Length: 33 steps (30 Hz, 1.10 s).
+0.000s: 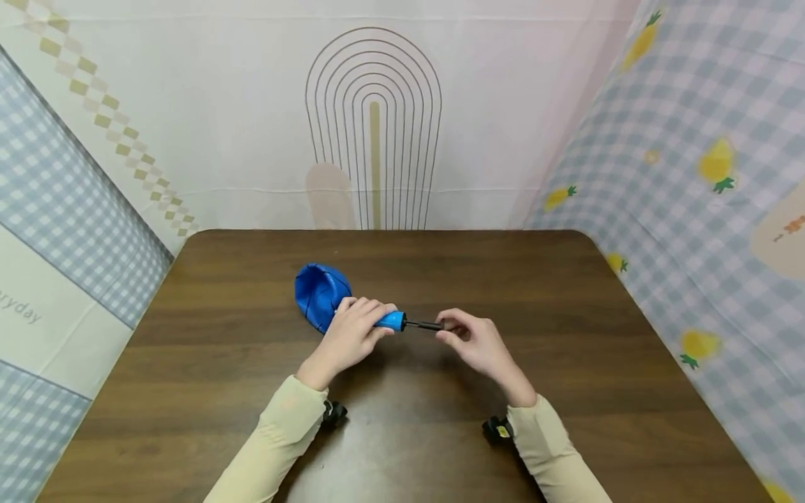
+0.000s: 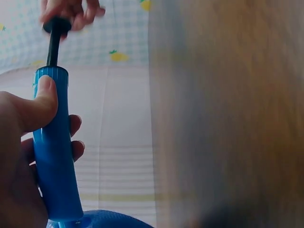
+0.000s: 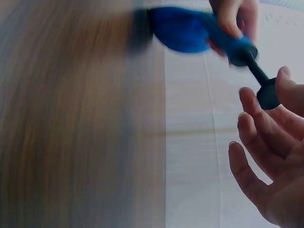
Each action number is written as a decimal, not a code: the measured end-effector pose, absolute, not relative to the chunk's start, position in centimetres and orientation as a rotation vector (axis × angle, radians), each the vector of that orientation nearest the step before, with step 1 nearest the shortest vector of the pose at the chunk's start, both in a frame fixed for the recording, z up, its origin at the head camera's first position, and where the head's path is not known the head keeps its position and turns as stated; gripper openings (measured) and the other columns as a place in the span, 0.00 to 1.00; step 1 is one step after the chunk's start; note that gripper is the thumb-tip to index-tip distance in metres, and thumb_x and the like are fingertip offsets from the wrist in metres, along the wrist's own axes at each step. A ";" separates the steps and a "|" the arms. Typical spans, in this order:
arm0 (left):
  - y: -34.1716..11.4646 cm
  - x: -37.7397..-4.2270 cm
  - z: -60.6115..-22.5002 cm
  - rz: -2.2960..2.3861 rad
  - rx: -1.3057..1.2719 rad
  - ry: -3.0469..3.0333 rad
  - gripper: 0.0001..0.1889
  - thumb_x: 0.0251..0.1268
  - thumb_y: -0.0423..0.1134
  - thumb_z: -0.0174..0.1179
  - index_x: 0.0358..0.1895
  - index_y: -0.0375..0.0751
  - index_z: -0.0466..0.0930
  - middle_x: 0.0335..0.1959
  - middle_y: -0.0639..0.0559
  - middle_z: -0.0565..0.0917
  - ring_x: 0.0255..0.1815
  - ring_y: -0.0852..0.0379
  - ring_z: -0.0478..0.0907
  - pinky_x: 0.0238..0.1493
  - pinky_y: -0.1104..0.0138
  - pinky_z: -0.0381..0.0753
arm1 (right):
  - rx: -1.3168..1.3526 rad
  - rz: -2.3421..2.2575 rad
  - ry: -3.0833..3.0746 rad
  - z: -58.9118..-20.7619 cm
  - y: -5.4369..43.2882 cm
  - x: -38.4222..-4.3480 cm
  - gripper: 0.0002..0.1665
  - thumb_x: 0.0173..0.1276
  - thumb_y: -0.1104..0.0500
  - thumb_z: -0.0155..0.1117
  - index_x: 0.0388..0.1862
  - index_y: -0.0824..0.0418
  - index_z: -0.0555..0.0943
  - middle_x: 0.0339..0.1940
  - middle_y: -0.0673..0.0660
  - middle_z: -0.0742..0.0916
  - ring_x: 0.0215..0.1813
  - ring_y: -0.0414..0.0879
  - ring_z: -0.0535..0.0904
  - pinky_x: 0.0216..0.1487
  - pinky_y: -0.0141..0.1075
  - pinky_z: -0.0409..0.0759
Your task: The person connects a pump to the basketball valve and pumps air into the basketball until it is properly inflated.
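My left hand (image 1: 353,330) grips the blue barrel (image 2: 58,166) of a small hand pump (image 1: 393,321), its thumb lying along the barrel near the ribbed collar. The black plunger rod (image 2: 53,50) sticks out toward the right. At the rod's end, my right hand (image 1: 476,344) pinches the round black handle (image 3: 268,97) between thumb and fingertips, while its other fingers are spread loosely. A limp, dented blue ball (image 1: 319,293) with dark seam lines sits at the pump's other end, just beyond the left hand. The fingers partly hide where pump and ball meet.
Both hands are over a dark brown wooden table (image 1: 402,433) with rounded far corners. Behind it hangs a pale curtain (image 1: 503,126) with an arch pattern. Checked cloth (image 1: 666,209) with yellow fruit prints closes off the right side, and more checked cloth hangs on the left.
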<state>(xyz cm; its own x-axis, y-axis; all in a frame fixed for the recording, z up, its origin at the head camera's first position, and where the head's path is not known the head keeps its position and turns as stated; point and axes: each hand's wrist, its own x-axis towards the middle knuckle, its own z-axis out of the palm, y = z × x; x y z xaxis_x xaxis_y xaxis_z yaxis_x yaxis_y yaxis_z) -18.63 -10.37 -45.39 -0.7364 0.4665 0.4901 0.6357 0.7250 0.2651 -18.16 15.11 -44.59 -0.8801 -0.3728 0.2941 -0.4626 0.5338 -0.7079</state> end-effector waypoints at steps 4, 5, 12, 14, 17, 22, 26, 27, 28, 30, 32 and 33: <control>-10.0 -18.9 -45.4 -0.614 -0.820 -2.529 0.18 0.61 0.45 0.65 0.53 0.45 0.80 0.44 0.52 0.85 0.45 0.53 0.79 0.55 0.52 0.69 | 0.643 1.311 -2.622 -44.5 15.8 -18.1 0.11 0.62 0.63 0.69 0.43 0.57 0.81 0.31 0.52 0.88 0.32 0.40 0.83 0.38 0.32 0.81; -9.7 -18.9 -45.4 -0.625 -0.822 -2.529 0.18 0.62 0.46 0.64 0.54 0.45 0.80 0.44 0.52 0.85 0.45 0.52 0.79 0.55 0.52 0.69 | 0.647 1.328 -2.615 -44.6 15.6 -18.1 0.10 0.63 0.63 0.68 0.44 0.58 0.81 0.31 0.53 0.88 0.33 0.40 0.83 0.38 0.32 0.81; -9.0 -19.0 -45.5 -0.648 -0.850 -2.535 0.18 0.63 0.47 0.63 0.54 0.47 0.80 0.45 0.53 0.85 0.46 0.53 0.79 0.55 0.52 0.69 | 0.741 1.314 -2.588 -45.2 13.0 -18.3 0.12 0.65 0.60 0.66 0.46 0.60 0.79 0.35 0.55 0.86 0.35 0.42 0.81 0.38 0.31 0.81; -9.5 -18.9 -45.4 -0.636 -0.840 -2.548 0.18 0.63 0.47 0.63 0.54 0.48 0.80 0.45 0.54 0.85 0.47 0.53 0.80 0.56 0.51 0.69 | 0.760 1.259 -2.581 -45.3 13.2 -18.3 0.12 0.64 0.61 0.67 0.46 0.58 0.79 0.36 0.54 0.84 0.35 0.41 0.80 0.37 0.31 0.81; -10.2 -18.7 -45.3 -0.614 -0.805 -2.563 0.18 0.61 0.48 0.64 0.54 0.49 0.80 0.45 0.54 0.85 0.46 0.54 0.80 0.57 0.51 0.68 | 0.759 1.219 -2.555 -45.2 14.2 -18.2 0.13 0.63 0.63 0.68 0.46 0.57 0.80 0.36 0.52 0.83 0.35 0.39 0.77 0.36 0.31 0.80; -10.1 -18.8 -45.3 -0.579 -0.734 -2.565 0.19 0.62 0.48 0.64 0.54 0.47 0.80 0.44 0.54 0.86 0.46 0.53 0.80 0.54 0.52 0.68 | 0.671 1.289 -2.497 -45.2 15.0 -18.2 0.14 0.62 0.66 0.68 0.46 0.58 0.81 0.36 0.53 0.84 0.37 0.39 0.78 0.38 0.32 0.80; -9.0 -18.8 -45.7 -0.633 -0.760 -2.563 0.19 0.64 0.48 0.62 0.55 0.45 0.79 0.45 0.52 0.85 0.47 0.51 0.79 0.54 0.52 0.68 | 0.726 1.354 -2.517 -45.2 13.6 -18.4 0.12 0.66 0.63 0.65 0.48 0.61 0.80 0.39 0.57 0.86 0.39 0.43 0.81 0.42 0.34 0.82; -8.9 -18.8 -45.7 -0.654 -0.771 -2.564 0.19 0.64 0.47 0.62 0.55 0.44 0.79 0.45 0.52 0.85 0.48 0.51 0.79 0.54 0.52 0.68 | 0.744 1.351 -2.526 -45.2 13.3 -18.4 0.12 0.66 0.62 0.65 0.48 0.61 0.80 0.38 0.57 0.86 0.38 0.44 0.82 0.42 0.34 0.82; -8.8 -18.8 -45.7 -0.667 -0.783 -2.566 0.19 0.64 0.47 0.62 0.55 0.45 0.79 0.46 0.52 0.85 0.48 0.51 0.79 0.54 0.51 0.68 | 0.755 1.343 -2.534 -45.1 13.1 -18.4 0.12 0.65 0.62 0.66 0.48 0.60 0.81 0.36 0.57 0.86 0.36 0.44 0.81 0.41 0.33 0.82; -8.8 -18.9 -45.6 -0.678 -0.802 -2.570 0.18 0.64 0.47 0.62 0.55 0.46 0.79 0.46 0.53 0.85 0.48 0.52 0.79 0.55 0.51 0.68 | 0.759 1.315 -2.542 -44.9 12.9 -18.4 0.12 0.63 0.61 0.67 0.46 0.60 0.81 0.33 0.55 0.85 0.34 0.44 0.81 0.38 0.33 0.82; -9.0 -18.9 -45.3 -0.653 -0.811 -2.583 0.18 0.64 0.48 0.61 0.55 0.48 0.79 0.47 0.54 0.85 0.48 0.53 0.79 0.56 0.51 0.68 | 0.737 1.277 -2.552 -44.8 13.3 -18.4 0.12 0.62 0.61 0.68 0.46 0.59 0.81 0.32 0.54 0.84 0.33 0.42 0.80 0.37 0.33 0.81; -9.3 -18.9 -45.2 -0.635 -0.811 -2.592 0.18 0.64 0.49 0.61 0.56 0.48 0.79 0.47 0.54 0.85 0.48 0.53 0.79 0.56 0.51 0.68 | 0.724 1.267 -2.559 -44.7 13.7 -18.3 0.12 0.62 0.61 0.68 0.45 0.58 0.82 0.32 0.53 0.84 0.33 0.42 0.79 0.37 0.33 0.80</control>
<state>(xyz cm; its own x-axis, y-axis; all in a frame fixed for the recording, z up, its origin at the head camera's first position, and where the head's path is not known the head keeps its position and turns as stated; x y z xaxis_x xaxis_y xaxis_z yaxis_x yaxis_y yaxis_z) -18.95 -9.26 -45.16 -0.7747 0.4455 0.4486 0.6025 0.7355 0.3099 -18.33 13.72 -44.66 -0.8614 -0.3390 0.3782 -0.5064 0.5141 -0.6923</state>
